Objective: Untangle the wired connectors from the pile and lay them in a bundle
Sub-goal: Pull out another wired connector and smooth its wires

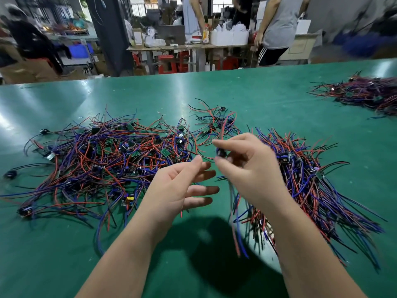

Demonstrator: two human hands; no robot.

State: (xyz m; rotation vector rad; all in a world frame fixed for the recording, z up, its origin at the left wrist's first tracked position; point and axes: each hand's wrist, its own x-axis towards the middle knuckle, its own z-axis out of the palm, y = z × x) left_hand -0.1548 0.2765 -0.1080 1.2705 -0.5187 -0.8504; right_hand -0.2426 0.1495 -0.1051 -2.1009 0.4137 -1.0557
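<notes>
You are leaning over a broad green matted table (214,93), with both forearms reaching in from six o'clock. Your right hand (247,168) is pinching a small dark connector (221,152) between thumb and forefinger, near the middle of the view. Its thin red and blue wires (236,211) are trailing limply down toward six o'clock, blurred and hanging in front of the mat. Your left hand (178,186) is hovering released, its fingers straight and loosely spread, grasping nothing. It is sitting at about eight o'clock of the connector, near it but not touching it. The sprawling tangled pile of red, blue and black wired connectors (103,160) is lying at nine o'clock of your hands. The combed bundle of wired connectors (311,181) is lying at three to four o'clock, just beside your right wrist, its wire ends fanning toward five o'clock. A second dark heap of wires (369,93) is resting well apart at one o'clock. These pieces are probably very light, with soft, smooth-skinned leads that are likely snagging on their neighbours. The rigid connector body looks like the safest place to be gripping, since tugging on a wire may be straining its joint. Your free fingers could be stroking the leads straight.
</notes>
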